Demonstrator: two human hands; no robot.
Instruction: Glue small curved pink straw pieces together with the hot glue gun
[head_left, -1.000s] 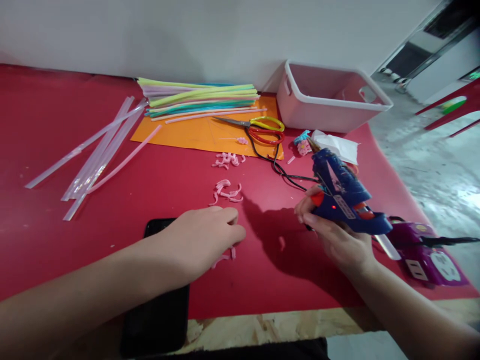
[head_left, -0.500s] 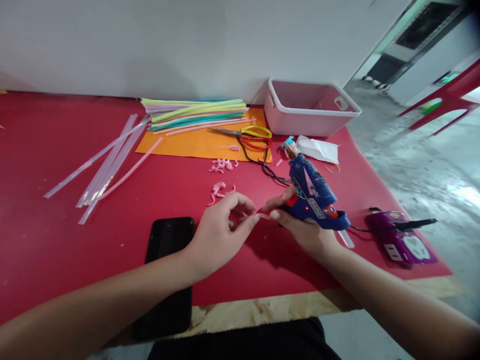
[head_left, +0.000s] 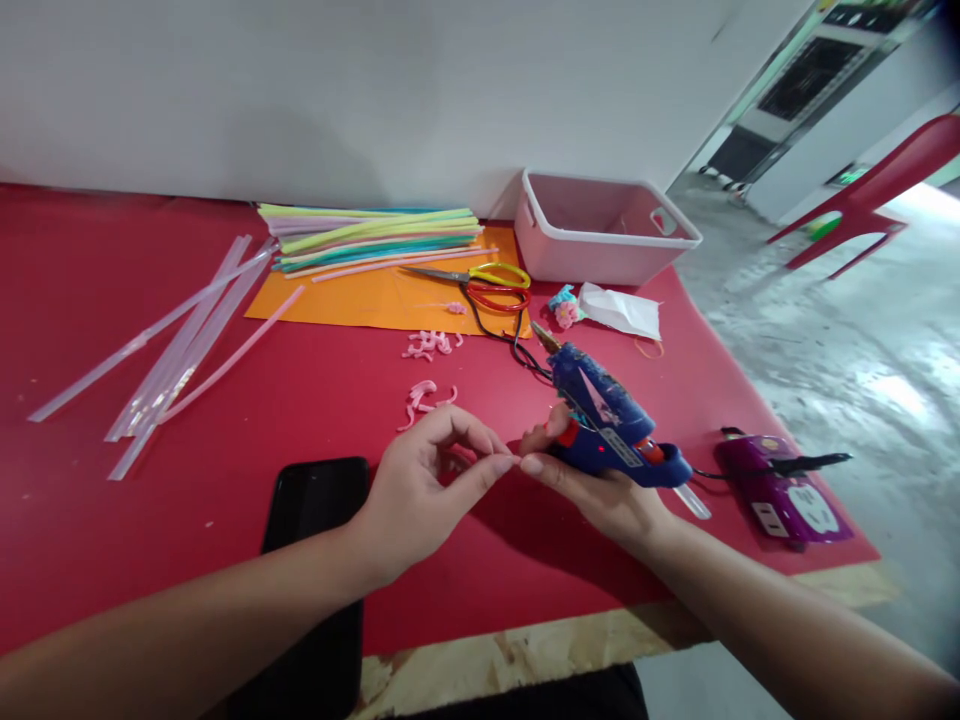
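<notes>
My right hand (head_left: 611, 505) is wrapped round a blue hot glue gun (head_left: 604, 395), its nozzle tilted up and to the left. The thumb and forefinger of that hand also meet the fingertips of my left hand (head_left: 420, 495). Closed in a pinch, my left hand grips a small pink pipe cleaner piece (head_left: 460, 455), mostly hidden by the fingers. Just beyond the hands, curled pink pipe cleaner pieces (head_left: 424, 395) lie on the red table, with another small pile (head_left: 431, 345) behind them. A clear glue stick (head_left: 691, 500) pokes out of the gun's rear.
Colourful pipe cleaners (head_left: 375, 240) and scissors (head_left: 499, 285) lie on an orange envelope (head_left: 337, 308). Plastic-wrapped strips (head_left: 187, 350) are at left, a black phone (head_left: 315, 560) by my left forearm. A pink bin (head_left: 592, 255) stands behind; a purple power strip (head_left: 784, 490) sits at right.
The view has shifted a little, so the table things appear further left and lower. My fingertips have come closer together, covering the pink piece that showed between them.
</notes>
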